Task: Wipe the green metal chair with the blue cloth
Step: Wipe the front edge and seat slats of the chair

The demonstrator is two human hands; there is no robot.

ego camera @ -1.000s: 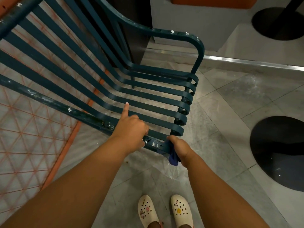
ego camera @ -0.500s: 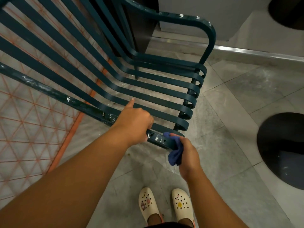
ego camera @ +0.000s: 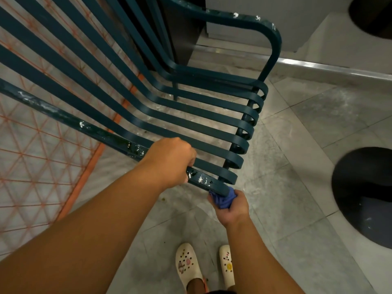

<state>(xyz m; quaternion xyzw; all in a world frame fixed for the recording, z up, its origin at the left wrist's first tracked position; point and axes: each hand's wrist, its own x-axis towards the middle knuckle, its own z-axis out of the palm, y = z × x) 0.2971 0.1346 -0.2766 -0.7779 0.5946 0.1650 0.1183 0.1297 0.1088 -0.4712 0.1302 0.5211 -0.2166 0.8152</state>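
The left hand (ego camera: pixel 169 160), arm extended, has its fingers curled over the near rail of the green metal chair (ego camera: pixel 191 111). The right hand (ego camera: pixel 232 205) clamps its fingers on the blue cloth (ego camera: pixel 222 198), bunched against the rail's end.

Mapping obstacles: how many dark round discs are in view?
2. One dark disc lies on the floor at the right edge. A second disc is in the top right corner, cut by the frame. More may lie out of view.

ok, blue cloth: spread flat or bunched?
Bunched. The blue cloth is a crumpled wad gripped in the right hand, pressed against the end of the green metal chair's near armrest bar.
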